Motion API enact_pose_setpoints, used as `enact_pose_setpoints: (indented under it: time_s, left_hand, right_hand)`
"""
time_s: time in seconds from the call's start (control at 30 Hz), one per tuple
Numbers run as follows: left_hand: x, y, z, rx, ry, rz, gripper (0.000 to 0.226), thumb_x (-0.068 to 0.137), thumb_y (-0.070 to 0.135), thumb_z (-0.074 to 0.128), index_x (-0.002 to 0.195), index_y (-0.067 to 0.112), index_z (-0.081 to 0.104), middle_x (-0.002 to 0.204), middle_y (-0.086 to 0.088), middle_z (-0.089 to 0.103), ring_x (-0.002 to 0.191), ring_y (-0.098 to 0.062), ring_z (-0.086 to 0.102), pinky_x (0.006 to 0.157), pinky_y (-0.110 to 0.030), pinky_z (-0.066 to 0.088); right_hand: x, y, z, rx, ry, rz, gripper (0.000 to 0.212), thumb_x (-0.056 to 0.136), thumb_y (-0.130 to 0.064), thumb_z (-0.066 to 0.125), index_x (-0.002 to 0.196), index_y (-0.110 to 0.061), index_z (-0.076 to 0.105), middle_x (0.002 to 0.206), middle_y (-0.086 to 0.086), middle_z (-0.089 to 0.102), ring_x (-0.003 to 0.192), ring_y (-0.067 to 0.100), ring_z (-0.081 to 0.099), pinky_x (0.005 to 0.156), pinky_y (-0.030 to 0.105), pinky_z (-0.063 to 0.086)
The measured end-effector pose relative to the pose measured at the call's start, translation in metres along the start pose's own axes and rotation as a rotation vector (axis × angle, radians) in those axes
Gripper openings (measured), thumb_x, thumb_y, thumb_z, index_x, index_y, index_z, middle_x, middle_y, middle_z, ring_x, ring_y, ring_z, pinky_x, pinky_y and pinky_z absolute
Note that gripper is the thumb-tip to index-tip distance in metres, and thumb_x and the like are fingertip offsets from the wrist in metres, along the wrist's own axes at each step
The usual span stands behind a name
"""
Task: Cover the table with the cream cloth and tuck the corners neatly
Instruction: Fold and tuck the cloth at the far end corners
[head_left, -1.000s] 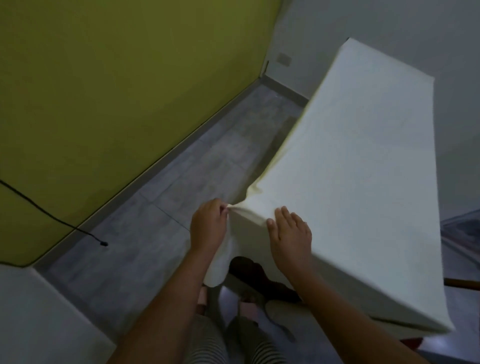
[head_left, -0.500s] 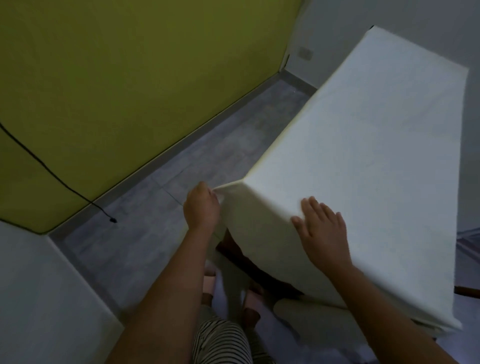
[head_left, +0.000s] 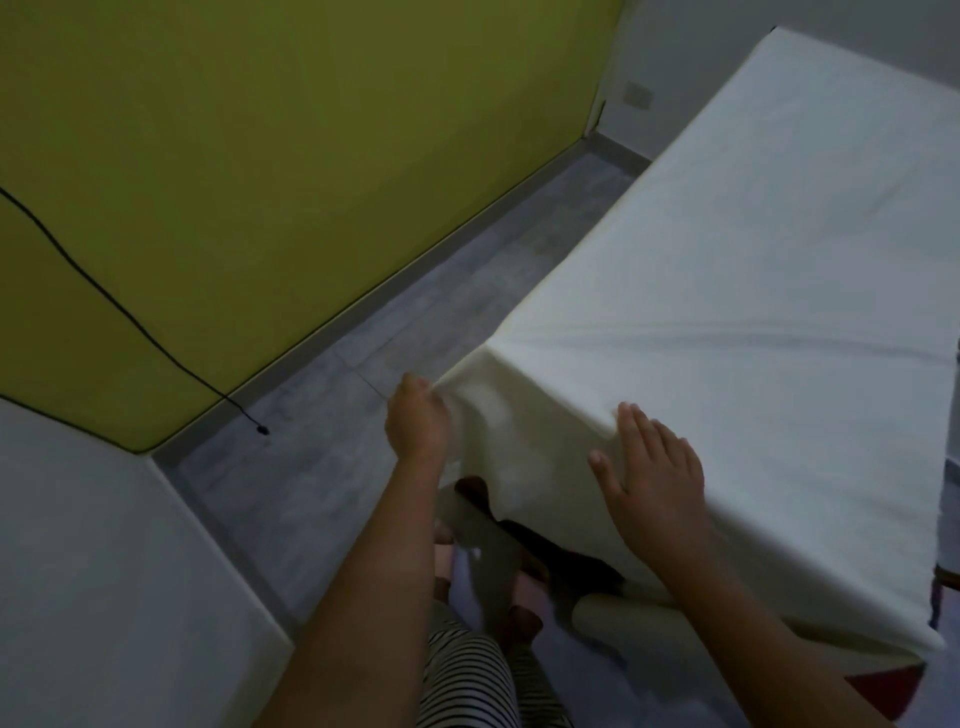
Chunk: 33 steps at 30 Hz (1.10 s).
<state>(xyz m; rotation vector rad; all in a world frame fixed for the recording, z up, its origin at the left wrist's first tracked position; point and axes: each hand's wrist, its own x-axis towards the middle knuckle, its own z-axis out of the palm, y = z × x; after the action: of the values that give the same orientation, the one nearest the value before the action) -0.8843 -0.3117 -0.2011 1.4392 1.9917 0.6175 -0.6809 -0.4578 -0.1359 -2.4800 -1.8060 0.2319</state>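
The cream cloth (head_left: 753, 270) covers the whole long table and hangs over its near end, so the tabletop itself is hidden. My left hand (head_left: 418, 426) grips the cloth just below the near left corner, fingers curled into the fabric. My right hand (head_left: 652, 483) lies flat with straight fingers on the hanging cloth at the near edge, right of that corner. Below the cloth's hem a dark part of the table (head_left: 550, 551) shows.
A yellow wall (head_left: 260, 182) runs along the left, with a black cable (head_left: 156, 343) hanging down to the grey tiled floor (head_left: 322, 441). A white block (head_left: 104, 571) stands at lower left. My striped trousers and feet are under the table's near end.
My right hand slid rightward along the near edge over the cloth. My left hand stayed at the corner, holding the fabric, which now lies tighter over the corner than a second ago.
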Motion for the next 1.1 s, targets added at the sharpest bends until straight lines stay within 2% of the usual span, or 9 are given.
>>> enact_pose_setpoints:
  time_s: [0.07,0.13,0.2,0.37,0.6,0.73,0.83,0.93,1.1]
  left_hand:
    - [-0.003,0.016,0.003,-0.092,-0.052,0.072,0.021,0.089,0.019,0.056,0.11,0.015,0.057,0.11,-0.004,0.063,0.1,-0.024,0.059,0.08,-0.036,0.049]
    - [-0.014,0.025,0.004,-0.117,-0.051,0.144,0.011,0.09,0.027,0.056,0.087,0.017,0.057,0.088,-0.001,0.061,0.082,-0.021,0.059,0.061,-0.029,0.043]
    - [-0.024,0.029,0.002,-0.11,0.025,0.161,0.02,0.09,0.028,0.057,0.075,0.017,0.051,0.075,0.002,0.056,0.07,-0.018,0.054,0.053,-0.027,0.034]
    - [-0.03,0.034,-0.004,-0.093,0.31,0.25,0.011,0.085,0.02,0.062,0.078,0.016,0.054,0.076,0.0,0.058,0.072,-0.019,0.053,0.065,-0.033,0.044]
    - [-0.054,-0.01,0.055,0.116,-0.014,0.083,0.014,0.085,0.013,0.059,0.097,0.011,0.053,0.098,-0.011,0.063,0.09,-0.03,0.063,0.071,-0.041,0.052]
    - [-0.071,0.006,0.053,-0.107,0.064,0.064,0.022,0.088,0.028,0.059,0.102,0.014,0.053,0.1,-0.006,0.061,0.09,-0.025,0.061,0.07,-0.032,0.046]
    - [-0.055,0.025,0.047,-0.212,0.106,0.041,0.046,0.094,0.034,0.05,0.135,0.016,0.043,0.13,-0.008,0.056,0.117,-0.026,0.054,0.092,-0.035,0.046]
    - [-0.032,0.041,0.044,-0.139,-0.015,0.008,0.052,0.101,0.028,0.033,0.151,0.019,0.021,0.153,-0.013,0.032,0.141,-0.032,0.028,0.117,-0.047,0.022]
    - [-0.034,0.053,0.033,-0.001,0.187,0.119,0.05,0.101,0.016,0.033,0.15,0.011,0.023,0.154,-0.013,0.031,0.147,-0.024,0.015,0.118,-0.044,-0.005]
  right_hand:
    - [0.001,0.0,0.001,0.015,0.001,0.0,0.073,0.089,-0.061,0.013,0.15,-0.021,0.019,0.156,0.0,0.026,0.143,0.021,0.021,0.116,0.041,0.013]
    - [0.0,0.0,0.001,0.021,0.004,0.004,0.071,0.09,-0.059,0.015,0.15,-0.021,0.019,0.155,0.0,0.027,0.143,0.021,0.021,0.116,0.041,0.013]
    - [-0.002,0.001,0.001,0.013,0.018,0.003,0.072,0.09,-0.058,0.013,0.15,-0.019,0.019,0.155,0.001,0.029,0.143,0.022,0.023,0.116,0.041,0.014]
    - [-0.002,0.002,0.0,0.02,0.031,0.038,0.073,0.089,-0.058,0.011,0.149,-0.018,0.022,0.153,0.002,0.033,0.142,0.023,0.025,0.115,0.042,0.016]
    - [-0.008,0.004,0.004,-0.014,0.034,0.026,0.072,0.091,-0.058,0.01,0.151,-0.019,0.011,0.158,0.002,0.02,0.145,0.019,0.017,0.118,0.041,0.006]
    - [-0.009,0.004,0.005,-0.028,0.027,0.019,0.072,0.091,-0.059,0.008,0.151,-0.019,0.006,0.159,0.001,0.012,0.146,0.018,0.009,0.118,0.041,-0.003]
    - [-0.01,0.004,0.008,-0.029,0.046,0.024,0.071,0.092,-0.059,0.009,0.151,-0.019,0.008,0.159,0.001,0.015,0.146,0.018,0.01,0.118,0.042,-0.001]
    - [-0.009,0.004,0.008,-0.015,0.044,0.02,0.072,0.091,-0.058,0.008,0.151,-0.019,0.01,0.158,0.001,0.017,0.146,0.018,0.011,0.118,0.042,0.0]
    - [-0.011,0.005,0.006,-0.01,0.051,0.034,0.069,0.093,-0.055,0.012,0.151,-0.017,0.013,0.157,0.003,0.022,0.145,0.019,0.016,0.118,0.042,0.002]
